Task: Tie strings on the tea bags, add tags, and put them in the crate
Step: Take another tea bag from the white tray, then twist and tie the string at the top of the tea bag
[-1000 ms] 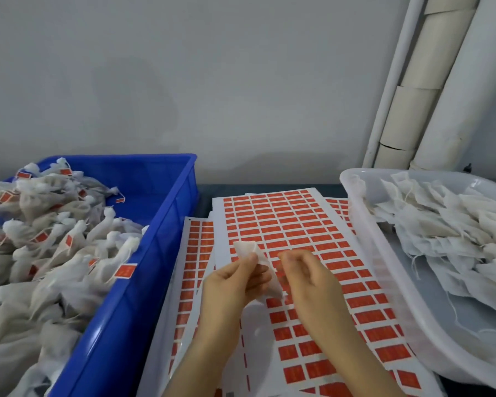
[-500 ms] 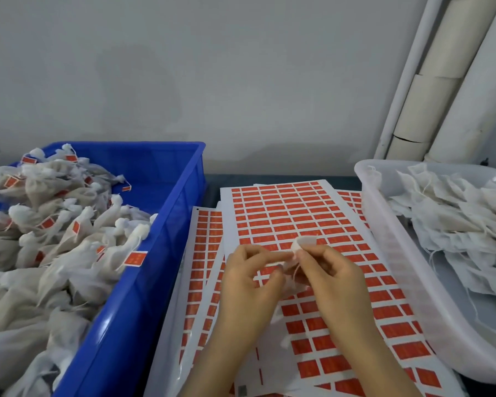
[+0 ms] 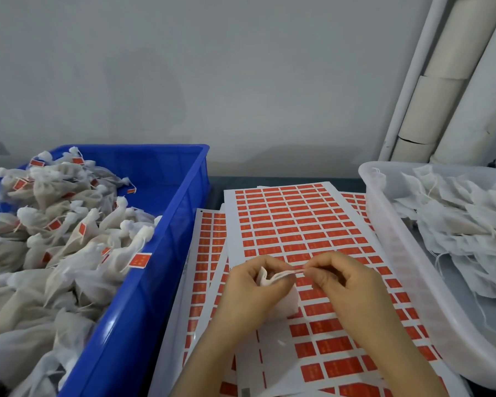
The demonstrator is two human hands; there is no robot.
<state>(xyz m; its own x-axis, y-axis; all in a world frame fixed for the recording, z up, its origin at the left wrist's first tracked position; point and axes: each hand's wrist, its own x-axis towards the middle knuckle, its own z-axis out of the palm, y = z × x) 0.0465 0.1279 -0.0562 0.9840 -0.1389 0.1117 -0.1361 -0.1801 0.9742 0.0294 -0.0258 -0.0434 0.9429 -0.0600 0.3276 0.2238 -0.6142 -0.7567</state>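
Crumpled gauzy tea bag [image 3: 273, 277] clutched in the left hand [image 3: 251, 292] — its thin strip [image 3: 297, 271] pinched by the right hand [image 3: 347, 285], grip narrow.

a small packing workshop: a blue crate [image 3: 166, 253] at the bench's left edge heaped with tied, tagged tea bags [image 3: 69, 239], sheets of red tags [image 3: 295, 224] spread across the middle, a white tub [image 3: 384, 224] of untied bags [image 3: 455, 219] at the right edge, all against a bare grey wall [image 3: 212, 67] with pipes [image 3: 455, 81] in the right corner.
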